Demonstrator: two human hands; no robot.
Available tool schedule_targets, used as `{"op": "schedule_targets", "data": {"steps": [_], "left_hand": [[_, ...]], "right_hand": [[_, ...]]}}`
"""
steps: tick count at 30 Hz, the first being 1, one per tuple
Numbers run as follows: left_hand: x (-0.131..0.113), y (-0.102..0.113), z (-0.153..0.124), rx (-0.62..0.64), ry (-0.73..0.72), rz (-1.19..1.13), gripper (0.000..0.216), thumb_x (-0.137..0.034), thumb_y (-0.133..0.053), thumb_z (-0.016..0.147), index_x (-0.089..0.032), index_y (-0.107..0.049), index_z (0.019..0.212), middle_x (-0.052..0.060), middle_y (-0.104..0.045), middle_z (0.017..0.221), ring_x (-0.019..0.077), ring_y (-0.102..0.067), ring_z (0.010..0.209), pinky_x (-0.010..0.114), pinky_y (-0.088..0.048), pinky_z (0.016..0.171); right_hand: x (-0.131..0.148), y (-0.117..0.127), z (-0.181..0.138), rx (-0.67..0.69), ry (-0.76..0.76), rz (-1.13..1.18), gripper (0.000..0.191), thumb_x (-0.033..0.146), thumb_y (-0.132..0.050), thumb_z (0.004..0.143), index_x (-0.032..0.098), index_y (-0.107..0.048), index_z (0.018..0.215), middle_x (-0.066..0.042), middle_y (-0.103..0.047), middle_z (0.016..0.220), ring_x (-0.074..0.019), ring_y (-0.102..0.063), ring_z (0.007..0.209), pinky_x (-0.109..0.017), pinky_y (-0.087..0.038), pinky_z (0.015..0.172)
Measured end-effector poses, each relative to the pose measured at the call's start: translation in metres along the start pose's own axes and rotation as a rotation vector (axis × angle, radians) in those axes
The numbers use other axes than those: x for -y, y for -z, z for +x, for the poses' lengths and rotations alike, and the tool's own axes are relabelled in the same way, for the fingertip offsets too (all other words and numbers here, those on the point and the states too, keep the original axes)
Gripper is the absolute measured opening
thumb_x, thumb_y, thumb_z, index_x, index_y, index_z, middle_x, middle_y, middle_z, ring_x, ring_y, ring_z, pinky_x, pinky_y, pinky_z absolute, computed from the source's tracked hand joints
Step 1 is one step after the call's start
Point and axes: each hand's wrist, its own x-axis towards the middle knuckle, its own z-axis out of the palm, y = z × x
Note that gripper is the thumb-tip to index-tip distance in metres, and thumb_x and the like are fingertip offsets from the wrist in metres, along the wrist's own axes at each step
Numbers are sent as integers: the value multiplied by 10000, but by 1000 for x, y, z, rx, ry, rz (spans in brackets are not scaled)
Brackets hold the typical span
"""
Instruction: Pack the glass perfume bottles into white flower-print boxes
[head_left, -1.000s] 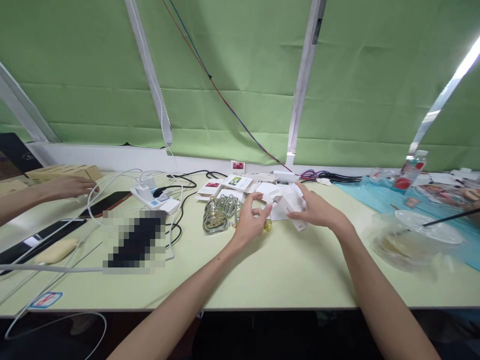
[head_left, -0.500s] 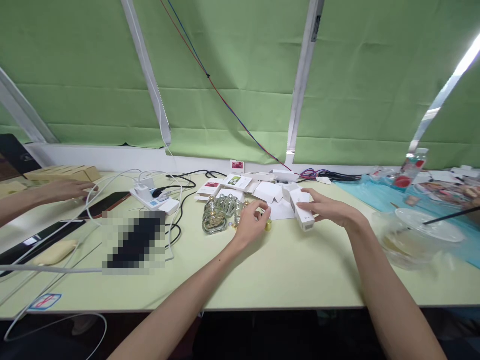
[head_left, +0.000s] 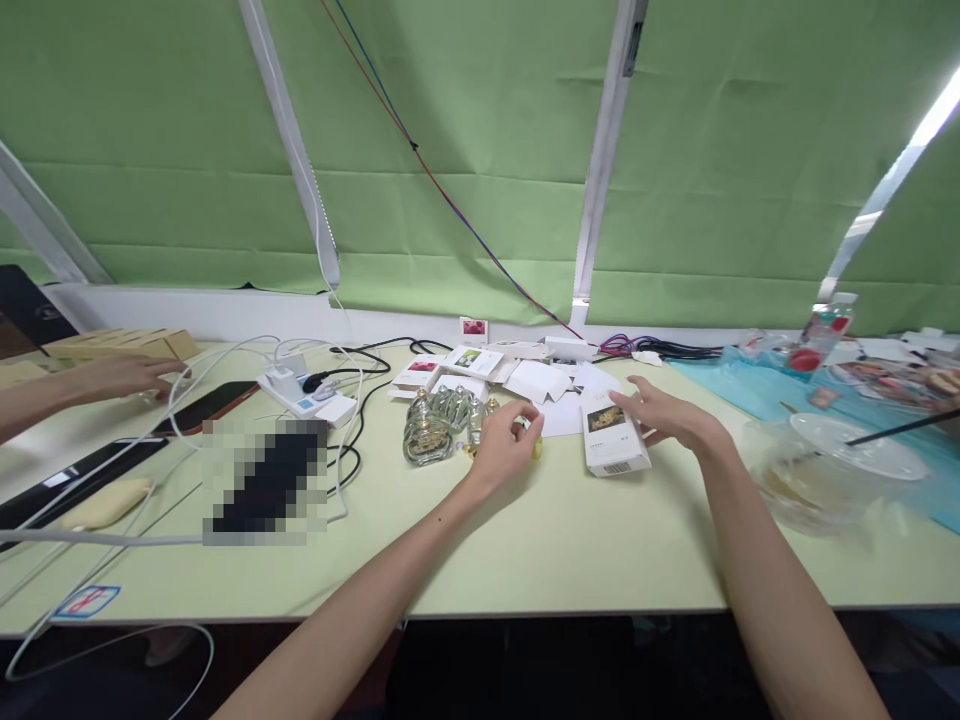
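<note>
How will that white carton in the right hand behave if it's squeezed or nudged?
The white carton seems made of stiff card, judging by its crisp folded edges, but a hard squeeze from the right hand might dent it. Its flat faces make rolling unlikely. Overall weight is uncertain, as its inside is hidden.
</note>
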Motion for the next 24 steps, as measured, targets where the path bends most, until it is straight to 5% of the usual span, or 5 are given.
{"op": "schedule_targets", "data": {"steps": [8,18,24], "left_hand": [[0,-1,0,14,-35,50,166,-317,-545,906,-182,-597,826,1,-651,857,67,-489,516,241,-394,532],[2,-2,-1,15,-118,116,146,-284,-535,926,-190,-585,825,3,-651,860,79,-484,548,247,-407,563],[3,-3,-4,21,-258,201,146,-235,-502,949,-190,-576,832,14,-640,872,82,-450,554,255,-401,601]], "right_hand": [[-10,0,24,-77,-6,-175,767,370,-638,915,202,-241,1549,-151,-681,1220,-236,-713,947,-308,-624,699],[-18,2,33,-146,-87,-429,741,495,-597,914,244,-327,1557,-163,-518,1493,-206,-745,804,-377,-594,840],[-14,-1,30,-171,-88,-456,666,500,-552,934,248,-373,1524,-157,-596,1408,-204,-745,756,-383,-582,828]]}}
